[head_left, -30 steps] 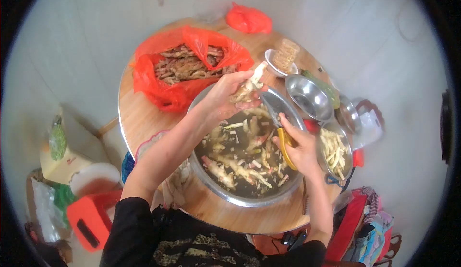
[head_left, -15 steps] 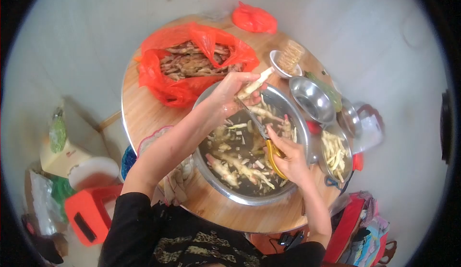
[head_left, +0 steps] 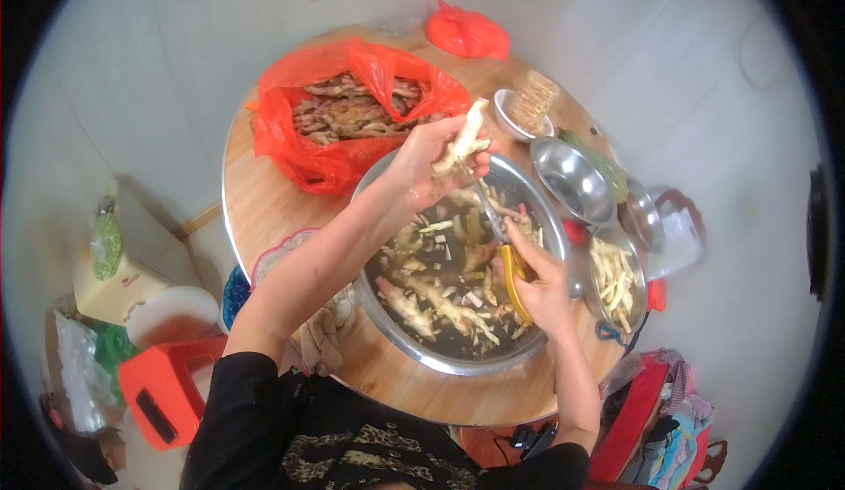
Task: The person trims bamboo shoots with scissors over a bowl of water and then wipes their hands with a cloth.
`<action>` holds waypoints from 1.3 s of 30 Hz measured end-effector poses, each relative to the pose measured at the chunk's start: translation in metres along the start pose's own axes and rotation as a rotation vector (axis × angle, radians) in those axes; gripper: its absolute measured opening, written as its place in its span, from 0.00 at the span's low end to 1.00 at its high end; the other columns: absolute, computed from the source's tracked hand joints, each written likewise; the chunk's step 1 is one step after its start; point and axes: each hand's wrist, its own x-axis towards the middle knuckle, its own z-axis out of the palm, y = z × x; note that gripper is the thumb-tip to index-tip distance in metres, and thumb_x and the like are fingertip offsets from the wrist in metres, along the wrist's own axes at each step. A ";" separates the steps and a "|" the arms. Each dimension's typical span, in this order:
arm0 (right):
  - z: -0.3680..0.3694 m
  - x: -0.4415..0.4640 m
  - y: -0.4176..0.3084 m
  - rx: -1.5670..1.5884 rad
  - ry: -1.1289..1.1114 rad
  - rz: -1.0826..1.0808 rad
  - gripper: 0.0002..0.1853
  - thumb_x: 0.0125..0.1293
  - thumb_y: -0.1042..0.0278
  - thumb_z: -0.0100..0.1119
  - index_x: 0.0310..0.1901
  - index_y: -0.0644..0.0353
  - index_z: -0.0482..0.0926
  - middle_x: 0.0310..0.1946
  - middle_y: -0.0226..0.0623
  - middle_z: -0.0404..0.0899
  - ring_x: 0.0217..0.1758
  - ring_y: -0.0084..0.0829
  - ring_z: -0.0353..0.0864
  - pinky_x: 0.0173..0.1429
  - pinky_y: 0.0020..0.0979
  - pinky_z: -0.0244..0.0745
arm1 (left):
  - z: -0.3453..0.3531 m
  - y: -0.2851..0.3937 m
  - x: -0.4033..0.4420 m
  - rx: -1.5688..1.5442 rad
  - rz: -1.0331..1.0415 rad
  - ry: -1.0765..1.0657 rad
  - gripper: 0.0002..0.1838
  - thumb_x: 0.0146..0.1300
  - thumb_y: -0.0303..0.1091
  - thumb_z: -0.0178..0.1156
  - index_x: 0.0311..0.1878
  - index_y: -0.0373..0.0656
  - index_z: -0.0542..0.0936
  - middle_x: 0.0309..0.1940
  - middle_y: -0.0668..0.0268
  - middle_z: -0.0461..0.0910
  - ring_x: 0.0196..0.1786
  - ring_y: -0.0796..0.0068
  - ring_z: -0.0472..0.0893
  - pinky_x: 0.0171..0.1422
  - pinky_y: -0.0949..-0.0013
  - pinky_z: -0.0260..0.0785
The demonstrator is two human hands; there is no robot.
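Observation:
My left hand (head_left: 431,160) is closed around a pale, knobbly root (head_left: 468,138) that looks like ginger, its slim end pointing up. My right hand (head_left: 539,283) grips scissors by their yellow handles (head_left: 513,280), blades (head_left: 488,208) angled up toward my left hand. The blade tips are just below the root, partly hidden behind my left fingers. Beneath both hands stands a wide steel basin (head_left: 414,360) of murky water, with pale branched roots (head_left: 453,309), some pink-tipped, and small cut bits in it.
A red plastic bag (head_left: 304,169) of brown roots (head_left: 352,116) lies behind the basin. To the right stand a steel bowl (head_left: 572,177), a bowl of pale pieces (head_left: 613,283) and a white bowl (head_left: 506,111) holding a jar-like container (head_left: 534,101). A cloth (head_left: 321,336) lies at the left.
My left hand has turned the root more upright, so its knobbly side shows. My right hand has drawn the scissors slightly right and down, away from the root.

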 end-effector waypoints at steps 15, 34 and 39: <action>0.013 0.007 0.000 0.032 0.040 -0.104 0.36 0.57 0.84 0.63 0.70 0.53 0.74 0.41 0.48 0.85 0.40 0.35 0.86 0.50 0.31 0.78 | -0.009 0.000 0.008 -0.193 0.125 0.054 0.16 0.76 0.40 0.45 0.51 0.40 0.76 0.45 0.56 0.84 0.31 0.73 0.78 0.36 0.69 0.74; 0.003 0.023 -0.002 -0.187 0.051 -0.249 0.40 0.53 0.81 0.62 0.71 0.50 0.73 0.33 0.46 0.80 0.33 0.42 0.83 0.41 0.40 0.77 | -0.012 0.000 0.011 -0.276 0.076 0.062 0.15 0.74 0.38 0.49 0.49 0.36 0.78 0.36 0.61 0.82 0.28 0.76 0.78 0.31 0.73 0.71; 0.011 0.015 -0.015 -0.187 -0.082 -0.156 0.39 0.52 0.83 0.63 0.70 0.50 0.75 0.36 0.48 0.82 0.37 0.43 0.85 0.45 0.33 0.78 | -0.006 0.001 0.005 -0.058 0.133 0.143 0.13 0.74 0.40 0.50 0.45 0.41 0.79 0.34 0.66 0.82 0.27 0.78 0.77 0.30 0.74 0.70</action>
